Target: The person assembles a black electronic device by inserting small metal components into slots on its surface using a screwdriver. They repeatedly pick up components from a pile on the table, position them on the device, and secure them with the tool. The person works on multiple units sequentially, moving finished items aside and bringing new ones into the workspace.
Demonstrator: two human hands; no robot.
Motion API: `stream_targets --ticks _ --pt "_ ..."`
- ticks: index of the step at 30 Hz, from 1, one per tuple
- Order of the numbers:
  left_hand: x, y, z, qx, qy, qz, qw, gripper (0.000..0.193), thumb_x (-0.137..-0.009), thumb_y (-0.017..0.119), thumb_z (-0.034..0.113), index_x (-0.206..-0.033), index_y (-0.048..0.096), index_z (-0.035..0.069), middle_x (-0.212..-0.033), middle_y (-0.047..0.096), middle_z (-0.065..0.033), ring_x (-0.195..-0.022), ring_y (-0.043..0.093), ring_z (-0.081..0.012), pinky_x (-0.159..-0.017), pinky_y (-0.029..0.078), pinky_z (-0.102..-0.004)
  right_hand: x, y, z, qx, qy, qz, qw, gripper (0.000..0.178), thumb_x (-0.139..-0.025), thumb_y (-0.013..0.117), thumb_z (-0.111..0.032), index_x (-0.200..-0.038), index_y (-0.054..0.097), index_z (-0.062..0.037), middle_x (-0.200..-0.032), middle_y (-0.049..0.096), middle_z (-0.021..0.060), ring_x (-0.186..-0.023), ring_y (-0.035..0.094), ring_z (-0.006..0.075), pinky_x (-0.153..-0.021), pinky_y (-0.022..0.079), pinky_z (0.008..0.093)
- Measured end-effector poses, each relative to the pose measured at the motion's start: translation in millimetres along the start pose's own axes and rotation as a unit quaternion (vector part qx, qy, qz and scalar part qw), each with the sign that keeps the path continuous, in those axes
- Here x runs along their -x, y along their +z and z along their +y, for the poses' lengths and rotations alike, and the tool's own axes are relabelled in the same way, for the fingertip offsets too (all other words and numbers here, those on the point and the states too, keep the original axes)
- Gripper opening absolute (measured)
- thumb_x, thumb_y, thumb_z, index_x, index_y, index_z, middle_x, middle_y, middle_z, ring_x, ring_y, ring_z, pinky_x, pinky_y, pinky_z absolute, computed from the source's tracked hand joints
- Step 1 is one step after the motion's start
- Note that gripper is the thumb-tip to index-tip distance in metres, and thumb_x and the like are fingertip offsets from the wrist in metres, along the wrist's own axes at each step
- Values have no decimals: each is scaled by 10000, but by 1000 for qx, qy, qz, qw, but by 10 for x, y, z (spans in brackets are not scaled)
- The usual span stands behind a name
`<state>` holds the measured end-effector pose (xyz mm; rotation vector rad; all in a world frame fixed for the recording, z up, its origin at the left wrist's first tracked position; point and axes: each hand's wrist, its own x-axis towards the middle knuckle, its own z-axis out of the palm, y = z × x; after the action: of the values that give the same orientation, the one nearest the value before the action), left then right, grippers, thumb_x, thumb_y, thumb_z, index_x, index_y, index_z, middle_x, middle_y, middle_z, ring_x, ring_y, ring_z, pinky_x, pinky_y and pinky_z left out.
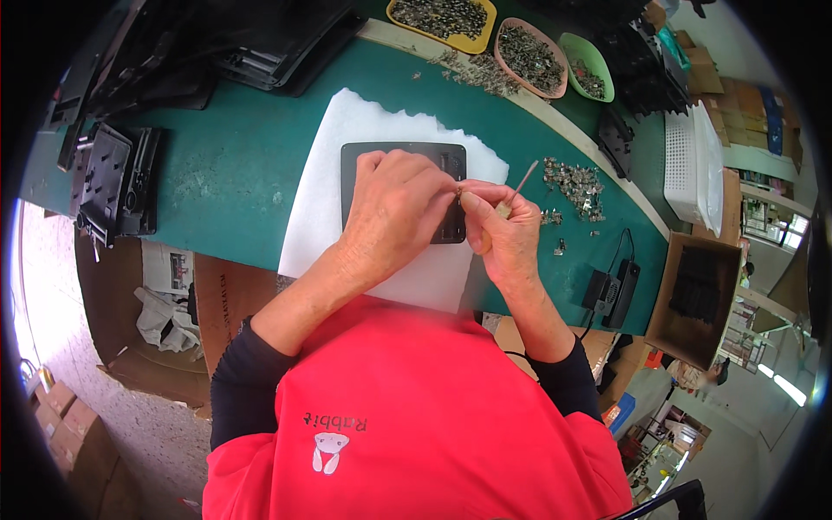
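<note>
A flat black panel [348, 178] lies on white foam [313, 201]

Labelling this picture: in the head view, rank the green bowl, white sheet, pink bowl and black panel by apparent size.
White sheet
Black panel, partly covered
Pink bowl
Green bowl

I sit at a green table [234, 173] with a pale strip [594, 146] curving along its far side. In front of me lies a white sheet [314, 195] with a ragged far edge. To its right are loose clusters of small metal pieces [575, 185] and, nearer me, a black box [623, 293] with a cable. Black frames [113, 180] stand at far left.
</note>
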<state>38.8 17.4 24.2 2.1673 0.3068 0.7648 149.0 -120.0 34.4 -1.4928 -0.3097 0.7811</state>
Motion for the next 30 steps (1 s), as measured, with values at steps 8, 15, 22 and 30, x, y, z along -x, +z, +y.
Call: stream_targets --ticks 8,15,22,30 --pt "-41 11 55 106 -139 -63 983 47 -792 659 8 -837 646 4 -757 616 -66 -665 586 -160 -606 456 -288 41 -1 46 169 -164 -21 972 59 -849 729 -63 -901 730 -36 -690 636 -44 -539 509 30 -491 391 187" --pt "-19 74 73 32 -80 -34 996 70 -785 657 -9 -850 645 14 -846 617 -75 -709 581 -191 -611 477 -298 53 -219 -15 213 -23 17 977 133 -846 703 -89 -947 705 -2 -835 702 65 -735 600 67 -637 472 236" --pt "11 248 2 -41 -5 -8 999 144 -771 692 -27 -891 654 43 -924 608 -85 -872 582 -268 -730 484 -348 33 -314 145 277 -81 -14 957 148 -856 700 -122 -944 697 -4 -650 576 15 -575 526 90 -533 410 253" --pt "-1 332 -34 -78 5 2 997 140 -750 703 -23 -857 654 51 -904 594 -80 -821 574 -275 -692 481 -378 37 -308 148 278 -104 -17 955 133 -836 714 -103 -912 700 5 -557 398 -43 -522 370 35 -488 331 241"
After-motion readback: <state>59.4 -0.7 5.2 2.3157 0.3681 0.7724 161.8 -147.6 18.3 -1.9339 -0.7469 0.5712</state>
